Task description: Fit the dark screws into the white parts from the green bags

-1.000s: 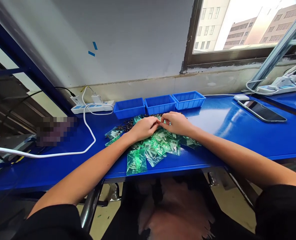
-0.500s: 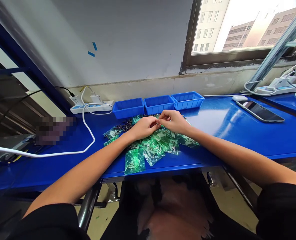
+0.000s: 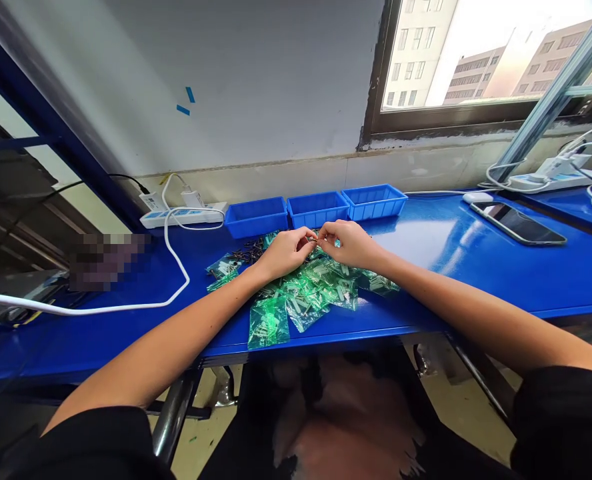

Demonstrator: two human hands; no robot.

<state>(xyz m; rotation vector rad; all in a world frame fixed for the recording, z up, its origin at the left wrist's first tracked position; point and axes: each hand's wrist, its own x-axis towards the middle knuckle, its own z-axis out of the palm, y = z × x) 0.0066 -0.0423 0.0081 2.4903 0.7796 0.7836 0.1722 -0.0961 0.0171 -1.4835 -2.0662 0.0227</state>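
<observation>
My left hand (image 3: 287, 252) and my right hand (image 3: 347, 242) meet over the pile, thumbs and fingers pinched together at the tips. Between them is a small, thin, darkish piece, too tiny to name. Beneath and in front of my hands lies a heap of green-tinted clear plastic bags (image 3: 309, 293) with pale plugs and small metal pieces inside. One such bag (image 3: 269, 323) lies flat at the table's front edge. Loose dark screws (image 3: 250, 253) are piled just left of my left hand, partly hidden behind it.
Three blue bins (image 3: 318, 209) stand in a row behind the pile. A phone (image 3: 519, 223) lies to the right. On the left, a power strip (image 3: 183, 215) sits by the wall, and a white cable (image 3: 126, 309) crosses the blue table (image 3: 476, 280).
My left hand's fingers have risen slightly and straightened toward my right fingertips, and the small piece between them shows more. The bags and bins stay where they were.
</observation>
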